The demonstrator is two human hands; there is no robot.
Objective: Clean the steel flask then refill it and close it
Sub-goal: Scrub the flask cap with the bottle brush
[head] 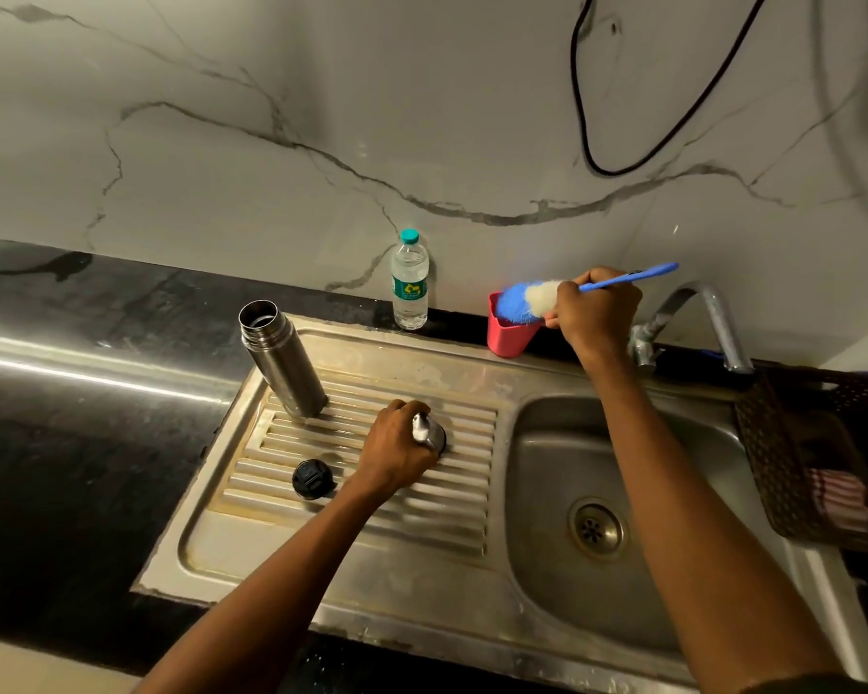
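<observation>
The tall cylindrical brushed-steel flask (282, 359) stands open-mouthed and upright on the ribbed stainless drainboard (467, 498), at its back left corner, untouched by either hand. It looks rigid and dent-resistant, probably light while empty, and its smooth wall would likely turn slippery once wet or soapy, so a full wrap around the mid-body seems the safest hold, with the mouth left free for the brush. In front of it a round black inner stopper (312, 479) lies on the ribs, and just right of that the left hand (397, 450) curls its fingers over a small steel cup-shaped cap (429, 433), resting it on the drainboard. Farther back, the right hand (595, 313) grips the thin blue handle of a blue-and-white bristled bottle brush (527, 300), its head at the rim of a pink plastic cup (509, 338). A clear plastic water bottle with a teal cap (410, 283) stands against the marble wall, and a steel tap (692, 318) arches over the sink basin (562, 493).
</observation>
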